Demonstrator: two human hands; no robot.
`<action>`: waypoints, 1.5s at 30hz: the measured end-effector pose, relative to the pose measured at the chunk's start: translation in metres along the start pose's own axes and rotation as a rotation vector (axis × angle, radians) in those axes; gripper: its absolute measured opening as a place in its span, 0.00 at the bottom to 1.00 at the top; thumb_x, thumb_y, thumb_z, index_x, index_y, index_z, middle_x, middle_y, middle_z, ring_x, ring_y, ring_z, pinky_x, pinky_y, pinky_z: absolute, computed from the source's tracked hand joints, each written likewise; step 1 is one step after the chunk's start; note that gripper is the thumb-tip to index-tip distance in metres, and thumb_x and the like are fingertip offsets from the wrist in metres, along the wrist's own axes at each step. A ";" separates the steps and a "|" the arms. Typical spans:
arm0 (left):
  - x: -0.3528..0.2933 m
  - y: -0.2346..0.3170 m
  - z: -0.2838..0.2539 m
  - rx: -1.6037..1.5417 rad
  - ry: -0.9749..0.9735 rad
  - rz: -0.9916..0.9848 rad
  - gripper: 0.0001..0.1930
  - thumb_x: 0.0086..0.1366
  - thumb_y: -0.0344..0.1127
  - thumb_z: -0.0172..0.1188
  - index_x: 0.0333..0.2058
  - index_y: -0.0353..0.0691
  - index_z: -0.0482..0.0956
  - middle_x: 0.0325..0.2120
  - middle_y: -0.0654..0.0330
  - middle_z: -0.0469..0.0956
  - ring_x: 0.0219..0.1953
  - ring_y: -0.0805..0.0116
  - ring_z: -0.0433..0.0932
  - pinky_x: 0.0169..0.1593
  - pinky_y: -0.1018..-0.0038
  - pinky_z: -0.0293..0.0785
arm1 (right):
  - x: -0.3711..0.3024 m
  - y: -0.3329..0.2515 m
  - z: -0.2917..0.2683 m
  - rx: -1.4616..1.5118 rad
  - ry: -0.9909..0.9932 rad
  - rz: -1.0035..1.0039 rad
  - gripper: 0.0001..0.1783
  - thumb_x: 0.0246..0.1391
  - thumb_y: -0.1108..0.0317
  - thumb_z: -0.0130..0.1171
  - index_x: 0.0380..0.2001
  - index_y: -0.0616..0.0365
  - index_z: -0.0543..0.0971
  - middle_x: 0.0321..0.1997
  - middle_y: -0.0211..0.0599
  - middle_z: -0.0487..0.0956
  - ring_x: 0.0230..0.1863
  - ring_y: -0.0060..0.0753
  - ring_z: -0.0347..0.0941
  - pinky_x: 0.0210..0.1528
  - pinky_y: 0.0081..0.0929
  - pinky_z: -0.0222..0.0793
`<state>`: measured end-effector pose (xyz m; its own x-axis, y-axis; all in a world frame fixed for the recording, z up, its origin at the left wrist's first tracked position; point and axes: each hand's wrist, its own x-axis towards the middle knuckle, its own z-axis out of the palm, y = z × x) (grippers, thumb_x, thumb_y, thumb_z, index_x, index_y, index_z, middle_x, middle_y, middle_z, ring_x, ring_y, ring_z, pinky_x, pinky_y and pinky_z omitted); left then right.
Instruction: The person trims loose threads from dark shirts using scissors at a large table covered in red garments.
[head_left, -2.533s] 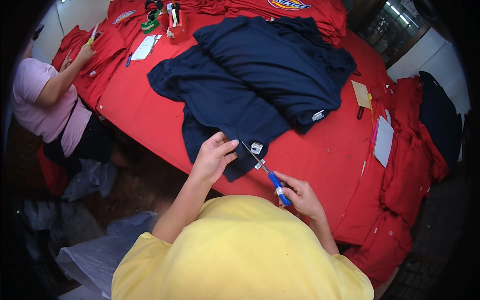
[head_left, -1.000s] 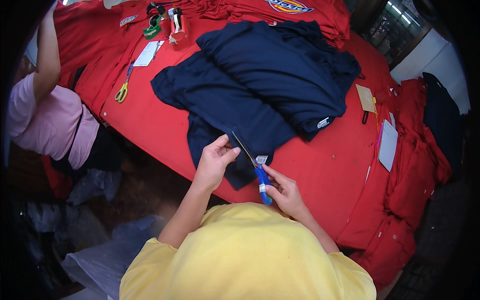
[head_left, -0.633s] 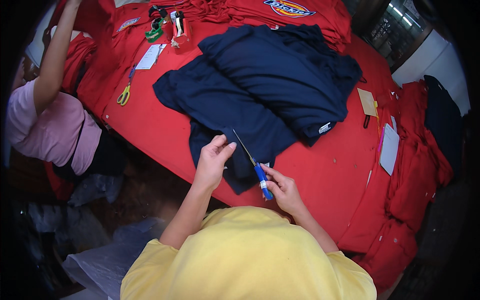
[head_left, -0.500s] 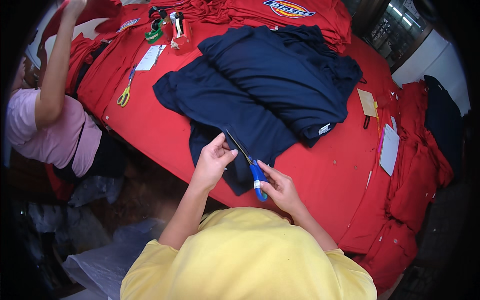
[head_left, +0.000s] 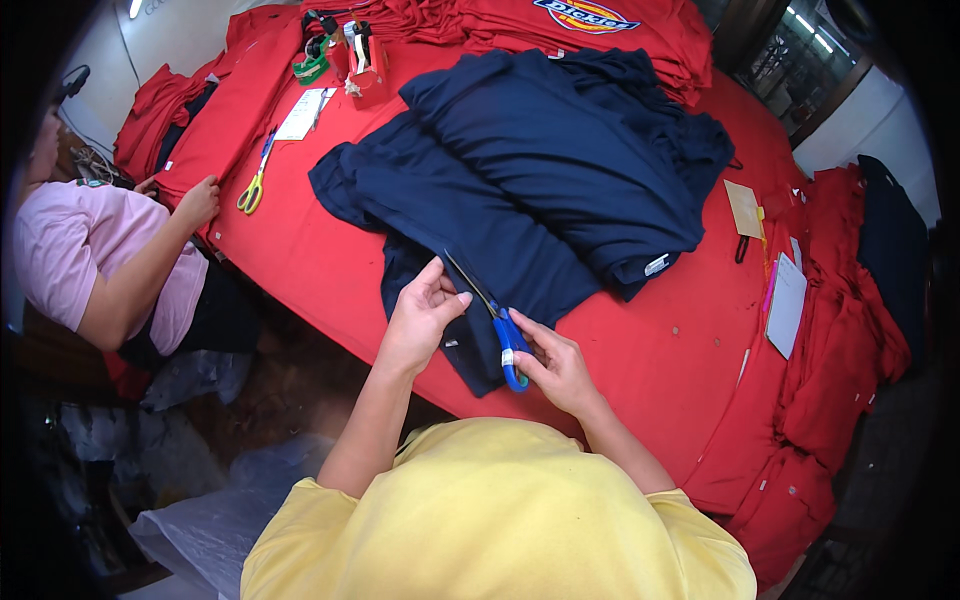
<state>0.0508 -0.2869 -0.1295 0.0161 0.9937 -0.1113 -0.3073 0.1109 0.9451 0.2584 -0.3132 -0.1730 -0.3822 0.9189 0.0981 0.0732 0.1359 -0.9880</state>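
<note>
Navy blue garments (head_left: 560, 150) lie in a loose heap before me, one part hanging toward the near table edge. My left hand (head_left: 415, 318) is closed, with thumb and fingers pinching the near edge of the navy cloth. In my right hand (head_left: 558, 368) is a pair of scissors (head_left: 509, 340) with blue handles. Their blades point away and to the left, over the cloth beside my left fingertips. Whether the blades are cutting anything is too small to tell. A small white label (head_left: 655, 265) shows on the heap's right side.
The table has a red cover (head_left: 640, 350). Yellow-handled scissors (head_left: 252, 190), a white paper (head_left: 304, 114) and a red tape dispenser (head_left: 364, 75) lie far left. Red garments (head_left: 830, 340) and a white card (head_left: 786, 305) are at right. A co-worker in pink (head_left: 120, 255) handles red cloth at left.
The co-worker's raised arm has come down to the table with the red cloth. My scissors and both hands have shifted only slightly, still at the navy cloth.
</note>
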 end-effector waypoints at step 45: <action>0.007 -0.007 -0.011 -0.171 0.135 0.020 0.15 0.61 0.20 0.56 0.48 0.34 0.75 0.35 0.66 0.76 0.36 0.81 0.72 0.41 0.83 0.68 | 0.016 -0.015 -0.005 -0.089 -0.088 0.234 0.27 0.55 0.72 0.59 0.59 0.59 0.70 0.47 0.48 0.79 0.45 0.33 0.77 0.46 0.28 0.72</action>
<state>0.0420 -0.2806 -0.1401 -0.1156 0.9827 -0.1444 -0.4634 0.0752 0.8829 0.2557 -0.2987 -0.1560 -0.4238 0.8938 -0.1467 0.2481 -0.0412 -0.9679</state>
